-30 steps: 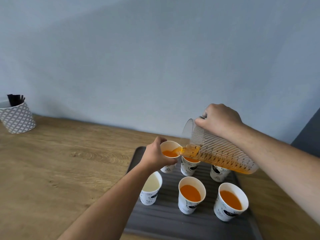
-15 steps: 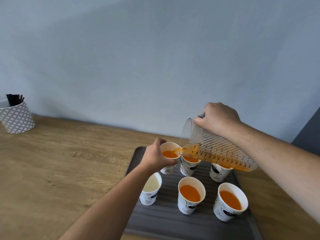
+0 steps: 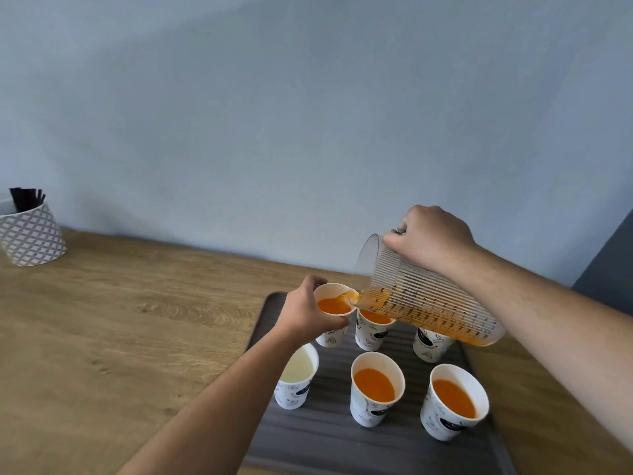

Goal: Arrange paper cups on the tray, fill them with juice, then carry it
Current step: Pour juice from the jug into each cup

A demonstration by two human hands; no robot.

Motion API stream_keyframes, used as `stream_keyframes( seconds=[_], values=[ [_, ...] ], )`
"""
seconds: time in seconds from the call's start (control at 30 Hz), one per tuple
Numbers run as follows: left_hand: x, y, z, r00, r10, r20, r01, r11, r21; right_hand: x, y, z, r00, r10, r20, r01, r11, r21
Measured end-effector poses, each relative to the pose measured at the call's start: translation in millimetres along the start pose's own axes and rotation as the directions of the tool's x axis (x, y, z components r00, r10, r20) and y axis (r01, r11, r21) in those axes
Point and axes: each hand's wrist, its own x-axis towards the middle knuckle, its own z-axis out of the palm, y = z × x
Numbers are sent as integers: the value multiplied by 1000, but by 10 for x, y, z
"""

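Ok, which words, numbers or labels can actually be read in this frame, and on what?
"Coffee", partly covered: on the back-left cup held in the left hand.
Same print, blurred: on the back-right cup.
Scale numbers, too small to read: on the jug held by the right hand.
Other cups' prints: unreadable.

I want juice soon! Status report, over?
Left hand steadying back-left cup; right hand tipping jug, juice pouring. Front-left cup unfilled. Nothing blocking.
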Motion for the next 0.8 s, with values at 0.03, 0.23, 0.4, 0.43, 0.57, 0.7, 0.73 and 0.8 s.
stream_keyframes(
  seconds=[0.03,0.23,0.4,0.43,0.57,0.7,0.73,0.8],
  values=[
    [1,9,-8,1000,-4,-1,4,1000,-15,0,10,-6,1000,9,-5,-9,1000,15],
    [11,70,-71,999,-24,-25,22,997,-78,0,129,-78,996,84,-23,-79,983,167],
    [33,125,-80,999,-16,-43,11,994,-107,-18,242,-163,991,123,-57,-101,952,289],
    [42,126,-80,999,-14,-44,9,994,-111,-22,264,-181,989,130,-65,-104,948,301],
    [101,96,-83,999,-18,-49,13,994,-108,-36,368,-254,977,172,-123,-115,921,372],
    [164,5,-71,997,-47,-61,44,997,-60,-65,422,-294,964,218,-154,-132,891,434],
    [179,-30,-65,996,-56,-62,54,998,-36,-77,426,-288,963,220,-153,-133,887,442],
    [213,-106,-53,995,-76,-58,78,997,21,-102,434,-264,963,223,-149,-136,883,449]
  ],
)
